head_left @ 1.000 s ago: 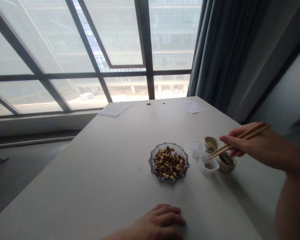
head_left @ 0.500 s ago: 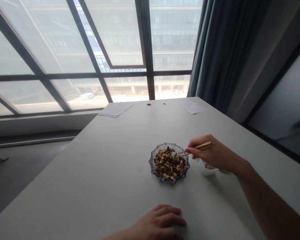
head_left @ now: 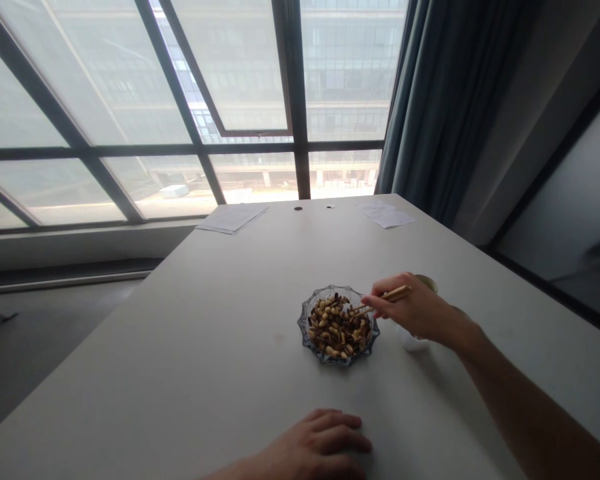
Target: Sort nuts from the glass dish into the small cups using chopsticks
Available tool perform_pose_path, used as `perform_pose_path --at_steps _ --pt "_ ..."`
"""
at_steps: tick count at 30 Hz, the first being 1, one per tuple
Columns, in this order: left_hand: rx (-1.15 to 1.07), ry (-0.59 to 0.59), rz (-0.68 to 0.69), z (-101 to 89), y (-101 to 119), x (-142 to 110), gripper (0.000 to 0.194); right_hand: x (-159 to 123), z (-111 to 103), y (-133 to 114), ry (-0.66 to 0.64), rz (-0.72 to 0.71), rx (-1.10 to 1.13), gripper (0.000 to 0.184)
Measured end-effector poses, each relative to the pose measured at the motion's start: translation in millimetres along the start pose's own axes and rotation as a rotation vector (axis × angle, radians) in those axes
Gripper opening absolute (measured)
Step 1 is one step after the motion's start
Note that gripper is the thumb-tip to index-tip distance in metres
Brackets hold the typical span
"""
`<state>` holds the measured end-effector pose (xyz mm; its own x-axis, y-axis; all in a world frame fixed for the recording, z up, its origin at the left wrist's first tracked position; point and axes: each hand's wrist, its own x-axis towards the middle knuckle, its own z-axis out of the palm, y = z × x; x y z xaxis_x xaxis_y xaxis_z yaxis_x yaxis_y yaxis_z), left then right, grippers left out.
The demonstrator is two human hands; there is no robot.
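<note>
My right hand (head_left: 411,308) grips a pair of wooden chopsticks (head_left: 396,293). Their tips reach into the right side of a scalloped clear glass bowl (head_left: 338,362). Unshelled peanuts and dark seeds (head_left: 333,327) fill this bowl. Beneath my right hand stands a small white cup (head_left: 413,343), mostly covered by the hand, so its contents are hidden. My left hand (head_left: 325,443) lies on the near part of the table, fingers stretched out and holding nothing, short of the glass bowl.
The white table (head_left: 205,347) stretches toward the windows. Just behind my right hand shows the rim of a round yellowish container (head_left: 427,283). Paper sheets lie at the far left (head_left: 234,217) and far right (head_left: 389,215). A blue curtain (head_left: 430,113) hangs beyond the right edge.
My right hand has shifted left with the chopsticks, closer to the glass bowl. It covers more of the white cup and uncovers the container behind. My left hand has stayed put.
</note>
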<state>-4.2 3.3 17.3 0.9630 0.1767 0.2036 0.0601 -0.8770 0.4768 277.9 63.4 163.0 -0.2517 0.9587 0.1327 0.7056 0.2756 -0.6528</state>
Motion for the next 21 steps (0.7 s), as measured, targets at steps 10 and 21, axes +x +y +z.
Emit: perform_pose_path --at_steps 10,21 --pt "-0.029 -0.005 -0.017 -5.9 5.0 2.0 0.017 -39.0 -67.0 -3.4 0.489 0.119 0.014 0.032" --pt "-0.044 -0.001 -0.029 -5.0 3.4 1.1 0.016 -25.2 -97.2 46.5 0.581 0.473 0.020 0.024"
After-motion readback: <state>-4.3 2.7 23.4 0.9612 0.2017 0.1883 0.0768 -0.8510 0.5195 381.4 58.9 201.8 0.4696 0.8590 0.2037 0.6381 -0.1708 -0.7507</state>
